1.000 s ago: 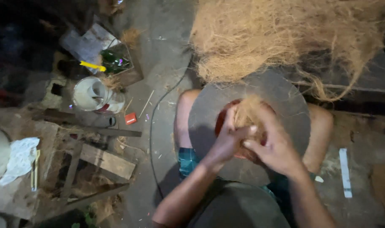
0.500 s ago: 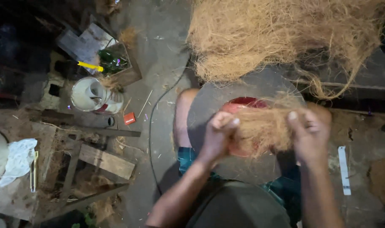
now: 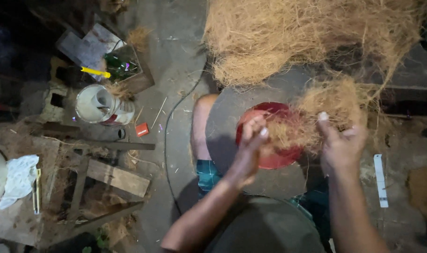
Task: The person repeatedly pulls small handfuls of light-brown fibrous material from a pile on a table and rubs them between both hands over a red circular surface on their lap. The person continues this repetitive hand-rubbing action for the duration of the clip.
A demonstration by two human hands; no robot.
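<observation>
Two bare hands work a tuft of coir fibre (image 3: 312, 119) over the person's lap. The left hand (image 3: 251, 145) has its fingers curled and pressed together, pinching one end of the tuft just above a red bowl (image 3: 269, 157) that rests on a round grey board (image 3: 232, 136) across the knees. The right hand (image 3: 340, 140) has its thumb raised and its fingers bent around the other end of the same fibre; how tightly they close cannot be told, since the strands hide the fingertips.

A second ago both hands were bunched close together over the bowl, with only a small knot of fibre between them. Half a second ago they had begun to part. Now they stand well apart, and the tuft is stretched out loose and wide between them, spilling over the right rim of the bowl. The clump reads as being teased open, pulled thinner and longer.

Beyond the board lies a large heap of loose fibre (image 3: 307, 37), touching the board's far edge and reaching toward the stretched tuft.

Off to the left, on the concrete floor (image 3: 176, 61), a thin dark cable (image 3: 169, 136) runs past the knee. Farther left sit a white bucket (image 3: 98, 105), a small red box (image 3: 142, 130), rough wooden planks (image 3: 115, 175), a white cloth (image 3: 19, 180) and a green bottle (image 3: 119, 65).
</observation>
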